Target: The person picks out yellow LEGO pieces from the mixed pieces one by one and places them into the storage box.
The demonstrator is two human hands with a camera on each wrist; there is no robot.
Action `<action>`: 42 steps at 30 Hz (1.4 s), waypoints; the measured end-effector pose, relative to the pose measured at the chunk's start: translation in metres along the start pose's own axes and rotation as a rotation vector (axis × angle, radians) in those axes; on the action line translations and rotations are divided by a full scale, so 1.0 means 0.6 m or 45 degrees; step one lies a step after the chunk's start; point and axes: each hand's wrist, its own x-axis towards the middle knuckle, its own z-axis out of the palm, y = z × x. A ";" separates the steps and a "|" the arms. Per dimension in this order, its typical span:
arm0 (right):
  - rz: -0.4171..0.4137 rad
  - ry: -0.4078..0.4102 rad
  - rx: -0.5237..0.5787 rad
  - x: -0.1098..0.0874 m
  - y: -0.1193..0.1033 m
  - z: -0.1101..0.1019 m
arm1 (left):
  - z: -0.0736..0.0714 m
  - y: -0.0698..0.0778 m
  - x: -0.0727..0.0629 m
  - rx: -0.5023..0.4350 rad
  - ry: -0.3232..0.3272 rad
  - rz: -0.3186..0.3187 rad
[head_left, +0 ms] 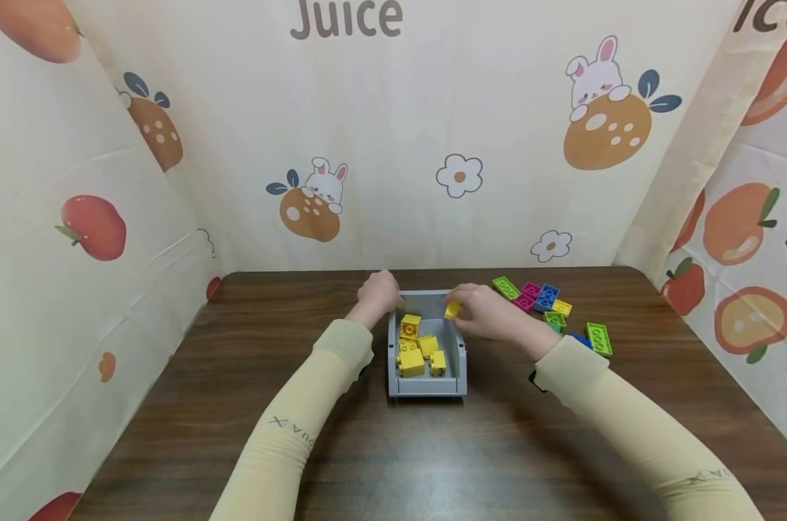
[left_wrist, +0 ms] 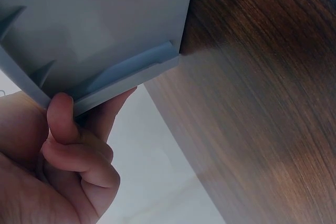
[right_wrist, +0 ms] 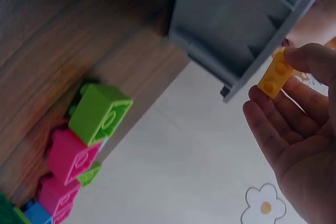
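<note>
A grey open-topped bin (head_left: 427,388) stands at the middle of the table with several yellow toy building blocks (head_left: 411,362) inside. At its far left corner is my left hand (head_left: 378,291); the left wrist view shows that hand (left_wrist: 73,166) with thumb and curled fingers gripping the edge of the bin (left_wrist: 121,19). My right hand (head_left: 487,312) pinches a yellow building block (head_left: 453,310) over the bin's right side, near the back. Thumb and fingertips hold this block (right_wrist: 275,74) by its sides in the right wrist view, close to the bin's rim.
To the right lies a loose group of building blocks: lime green (head_left: 598,338), pink (head_left: 529,293), blue (head_left: 546,297) and yellow (head_left: 562,307). My right forearm partly covers some of them. The dark wooden table (head_left: 270,318) ends at a printed curtain (head_left: 393,217) behind.
</note>
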 end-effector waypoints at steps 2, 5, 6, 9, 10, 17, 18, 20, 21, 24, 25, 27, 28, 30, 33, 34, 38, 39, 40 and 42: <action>-0.014 -0.015 0.001 0.002 -0.003 0.004 | 0.000 0.000 0.000 0.002 0.000 0.000; -0.032 -0.022 -0.005 0.004 -0.009 0.009 | -0.001 0.001 -0.001 0.006 -0.007 -0.006; -0.033 -0.020 -0.006 0.005 -0.011 0.010 | -0.001 0.001 -0.001 0.007 -0.009 -0.009; -0.053 -0.009 -0.017 0.008 -0.015 0.014 | -0.002 0.002 -0.002 0.007 -0.011 -0.017; -0.063 -0.007 -0.026 0.009 -0.016 0.016 | -0.003 0.003 -0.003 0.006 -0.010 -0.018; -0.107 -0.016 -0.063 0.015 -0.028 0.025 | -0.003 0.002 -0.003 0.006 0.003 -0.020; -0.105 -0.022 -0.061 0.016 -0.030 0.027 | -0.003 0.002 -0.002 0.006 0.002 -0.019; -0.113 -0.036 -0.053 0.017 -0.033 0.029 | -0.002 0.001 -0.001 0.008 0.001 -0.020; -0.119 -0.043 -0.049 0.019 -0.035 0.031 | -0.001 0.001 -0.001 0.009 -0.001 -0.021; -0.140 -0.054 -0.059 0.022 -0.039 0.037 | -0.001 0.000 0.001 0.014 -0.006 -0.027; -0.147 -0.056 -0.062 0.023 -0.040 0.039 | -0.001 0.001 0.001 0.012 -0.008 -0.030; -0.150 -0.064 -0.072 0.024 -0.042 0.043 | -0.003 0.002 0.001 0.009 -0.018 -0.040; -0.147 -0.070 -0.075 0.025 -0.043 0.044 | -0.003 0.002 0.001 0.007 -0.024 -0.044; -0.137 -0.087 -0.076 0.026 -0.045 0.046 | -0.005 0.004 0.000 0.002 -0.034 -0.050; -0.121 -0.121 -0.086 0.027 -0.049 0.049 | -0.006 0.005 -0.001 -0.005 -0.040 -0.047; -0.118 -0.130 -0.091 0.028 -0.050 0.050 | -0.005 0.004 -0.001 -0.005 -0.037 -0.042; -0.116 -0.170 -0.129 0.032 -0.052 0.054 | -0.002 0.002 0.000 -0.003 -0.015 -0.027; -0.121 -0.177 -0.137 0.033 -0.053 0.055 | -0.001 0.001 0.000 -0.002 -0.010 -0.024; -0.125 -0.185 -0.143 0.033 -0.054 0.056 | -0.001 0.001 0.000 -0.002 -0.006 -0.022; -0.129 -0.203 -0.160 0.035 -0.055 0.057 | -0.001 0.001 -0.001 -0.003 -0.004 -0.018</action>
